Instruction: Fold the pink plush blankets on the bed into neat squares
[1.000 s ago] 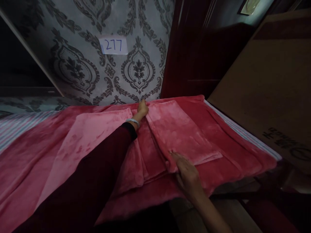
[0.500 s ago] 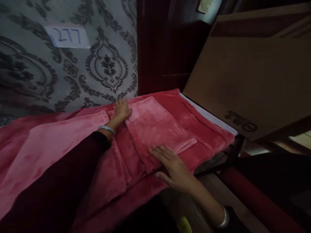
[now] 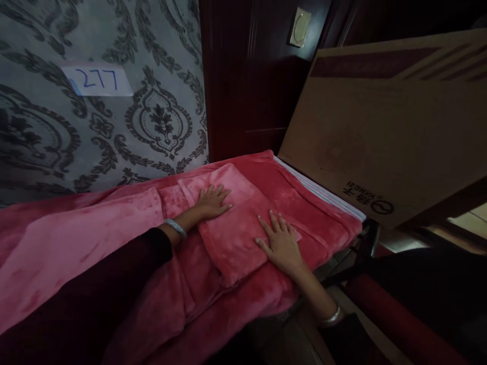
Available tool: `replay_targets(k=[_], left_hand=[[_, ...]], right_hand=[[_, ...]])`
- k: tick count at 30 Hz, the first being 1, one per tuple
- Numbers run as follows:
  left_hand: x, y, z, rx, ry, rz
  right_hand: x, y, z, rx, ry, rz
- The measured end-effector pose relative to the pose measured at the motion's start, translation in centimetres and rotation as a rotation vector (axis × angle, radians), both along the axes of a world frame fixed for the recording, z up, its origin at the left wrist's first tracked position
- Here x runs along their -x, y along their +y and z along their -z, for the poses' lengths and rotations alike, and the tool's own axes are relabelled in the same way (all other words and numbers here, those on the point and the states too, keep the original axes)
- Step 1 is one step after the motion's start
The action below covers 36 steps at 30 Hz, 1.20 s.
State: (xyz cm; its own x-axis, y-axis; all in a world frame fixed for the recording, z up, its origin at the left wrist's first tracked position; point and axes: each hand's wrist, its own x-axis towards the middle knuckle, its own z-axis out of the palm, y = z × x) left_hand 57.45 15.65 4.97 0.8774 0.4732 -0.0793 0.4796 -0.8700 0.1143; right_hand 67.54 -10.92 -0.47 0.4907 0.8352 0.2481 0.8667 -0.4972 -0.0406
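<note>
Pink plush fabric, garment-like and partly folded, lies spread over a low surface; its light folded panel (image 3: 239, 238) is at the middle of the view. My left hand (image 3: 213, 203) rests flat on the upper left of that panel, fingers spread. On the panel's right side lies my right hand (image 3: 282, 246), palm down with its fingers apart. A longer light pink length of the fabric (image 3: 114, 218) stretches away to the left, partly behind my left sleeve. Under everything is a deeper pink plush cover (image 3: 262, 175).
A large cardboard box (image 3: 380, 116) stands at the right, beyond the striped edge (image 3: 319, 188) of the bedding. Patterned wallpaper (image 3: 160, 121) with a paper marked 277 (image 3: 99, 80) and a dark red door (image 3: 243, 76) are behind. A red bar (image 3: 395, 314) runs at lower right.
My left hand has moved right from the panel's edge onto the panel. My right hand has shifted up and right across it, fingers now more spread. The view has tilted slightly.
</note>
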Motion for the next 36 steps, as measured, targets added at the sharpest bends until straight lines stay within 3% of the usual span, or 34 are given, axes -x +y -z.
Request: replay_targets(k=[3, 6, 10, 13, 16, 20, 23, 29, 32, 36], left_hand=[[-1.8, 0.3, -1.5, -0.03, -0.052, 0.03], [-5.2, 0.7, -2.4, -0.024, -0.069, 0.137], [-9.4, 1.5, -1.6, -0.005, -0.021, 0.145], [-10.5, 2.7, -0.2, -0.029, -0.023, 0.069], [-10.1, 4.6, 0.6, -0.067, -0.071, -0.052], [-8.9, 7.5, 0.7, -0.01, -0.045, -0.208], [-8.6, 8.6, 0.7, 0.02, -0.042, -0.19], [-8.0, 8.2, 0.5, -0.032, -0.003, -0.202], [-5.5, 8.5, -0.1, -0.095, 0.025, -0.236], [-0.5, 9.2, -1.8, -0.117, 0.083, -0.285]], right_hand=[[0.1, 0.0, 0.1, -0.038, -0.019, -0.016], [0.0, 0.0, 0.4, -0.063, -0.024, -0.029], [-0.3, 0.0, 1.0, -0.093, -0.021, -0.037], [-0.4, -0.1, 1.3, -0.112, -0.013, -0.052], [-0.6, -0.3, 1.6, -0.137, -0.007, -0.066], [-0.8, -0.5, 1.8, -0.156, 0.008, -0.086], [-0.9, -0.6, 1.9, -0.161, 0.016, -0.1], [-0.7, -0.4, 1.6, -0.145, 0.023, -0.086], [-0.6, -0.3, 1.3, -0.131, 0.019, -0.081], [-0.3, -0.2, 0.9, -0.121, 0.015, -0.064]])
